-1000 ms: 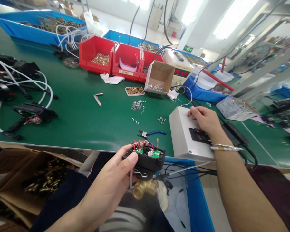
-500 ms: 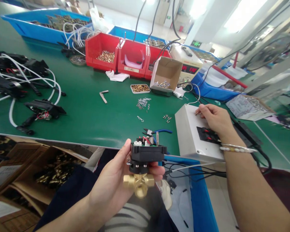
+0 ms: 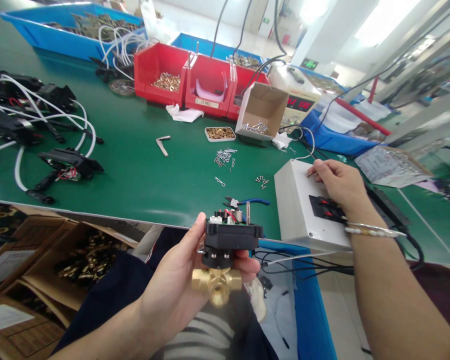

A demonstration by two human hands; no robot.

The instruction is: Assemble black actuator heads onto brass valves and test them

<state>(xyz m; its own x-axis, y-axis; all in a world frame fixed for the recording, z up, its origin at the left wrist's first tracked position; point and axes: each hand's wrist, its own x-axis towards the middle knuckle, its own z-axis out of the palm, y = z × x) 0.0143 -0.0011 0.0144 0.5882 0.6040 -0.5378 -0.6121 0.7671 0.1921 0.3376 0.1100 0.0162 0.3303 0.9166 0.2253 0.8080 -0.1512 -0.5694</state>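
Observation:
My left hand (image 3: 180, 295) grips a black actuator housing (image 3: 230, 240) mounted on a brass valve body (image 3: 217, 285), held upright in front of the table edge; small wires and parts show on its open top. My right hand (image 3: 337, 182) rests on a white test box (image 3: 294, 210) at the right of the table, fingertips pressed on its far top near a red-and-black terminal block (image 3: 328, 209). Blue-handled cutters (image 3: 247, 202) lie on the green mat just beyond the valve.
Red bins (image 3: 195, 82) with brass parts, a small cardboard box (image 3: 260, 112) of metal clips, a tray of brass pieces (image 3: 219, 133) and loose clips (image 3: 223, 157) lie at the back. Black wired units (image 3: 69, 165) sit left. Cartons of brass fittings (image 3: 86, 260) stand below the table edge.
My left hand has turned the valve assembly upright, so the brass body now faces me. The right hand stays on the white box.

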